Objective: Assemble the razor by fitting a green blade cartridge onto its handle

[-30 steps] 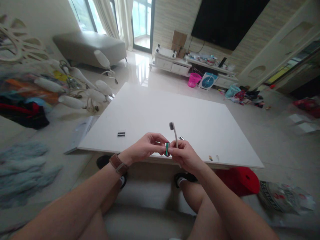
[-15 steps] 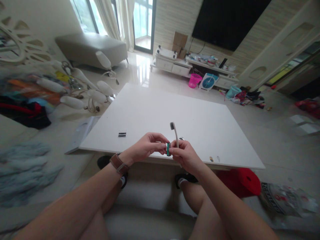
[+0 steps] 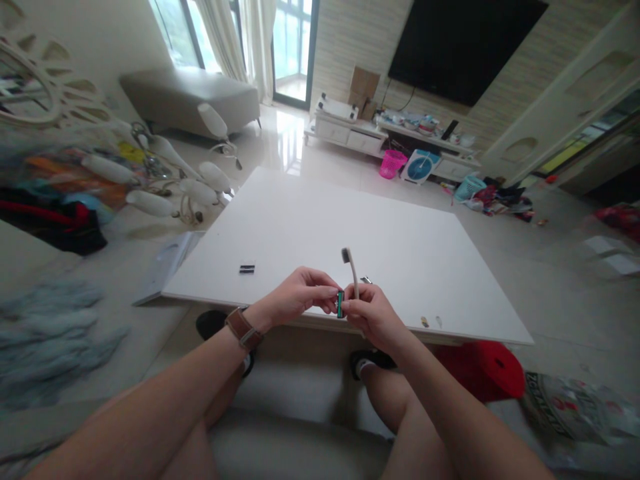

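Observation:
My left hand [image 3: 311, 293] is closed, its thumb and fingertips pinching a small green-and-black razor cartridge [image 3: 341, 304] above the near table edge. My right hand [image 3: 375, 313] is closed around a toothbrush [image 3: 354, 272] with a pale handle and dark bristles, its head pointing up and away. The right thumb and fingertip touch the cartridge's right side. Just behind the right hand a small shiny dark object [image 3: 367, 279] shows partly; its kind is unclear. On the white table [image 3: 310, 220] to the left lies a small clear case [image 3: 247, 268] with two dark strips.
Near the table's right front are a small yellowish piece [image 3: 425, 321] and a clear piece [image 3: 439, 321]. A red roll [image 3: 493, 367] and a printed bag [image 3: 567, 403] sit on the floor at right. A lamp with white shades [image 3: 150, 203] stands by the left edge.
The whole view has shifted slightly. Both hands keep their grips on the cartridge and toothbrush, with little visible movement.

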Motion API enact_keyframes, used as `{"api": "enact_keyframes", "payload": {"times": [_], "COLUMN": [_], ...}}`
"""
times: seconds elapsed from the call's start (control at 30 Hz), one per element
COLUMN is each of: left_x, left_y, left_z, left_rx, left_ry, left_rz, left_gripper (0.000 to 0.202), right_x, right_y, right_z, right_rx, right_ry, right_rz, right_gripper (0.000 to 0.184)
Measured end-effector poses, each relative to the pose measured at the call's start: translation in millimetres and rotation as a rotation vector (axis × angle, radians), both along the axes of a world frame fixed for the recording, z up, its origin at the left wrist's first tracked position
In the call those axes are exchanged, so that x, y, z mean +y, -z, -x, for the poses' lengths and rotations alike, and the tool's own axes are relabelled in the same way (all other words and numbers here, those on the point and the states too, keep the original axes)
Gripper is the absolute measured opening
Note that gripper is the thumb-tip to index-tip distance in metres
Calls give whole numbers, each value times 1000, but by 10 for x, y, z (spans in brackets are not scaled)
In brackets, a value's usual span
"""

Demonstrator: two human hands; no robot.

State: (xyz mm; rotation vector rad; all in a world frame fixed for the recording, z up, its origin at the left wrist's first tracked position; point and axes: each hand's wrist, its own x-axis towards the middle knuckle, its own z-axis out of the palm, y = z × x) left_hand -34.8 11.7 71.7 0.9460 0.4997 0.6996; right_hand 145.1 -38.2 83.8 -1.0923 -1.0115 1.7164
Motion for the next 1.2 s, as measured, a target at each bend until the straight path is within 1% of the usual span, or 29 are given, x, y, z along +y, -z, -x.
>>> {"api": "enact_keyframes", "payload": {"times": [0.33, 0.63, 0.97, 1.2], "left_x": [0, 10, 24, -9], "left_y": [3, 18, 56, 32], "left_z": [-2, -4, 2, -37], "left_rx": [27, 18, 41, 45], "left_ry": [-28, -25, -32, -90], "left_rz": [-32, -44, -141, -191], "left_gripper": [24, 20, 14, 17], "right_x": [-8, -7, 14, 11], "right_y": [-53, -51, -3, -31], "right_z": [18, 15, 5, 16], "right_rx": [-3, 4, 149, 201], "right_ry": [7, -9, -79, -84], "right_rz": [-7, -13, 74, 83], "right_gripper": [14, 15, 15, 17]}}
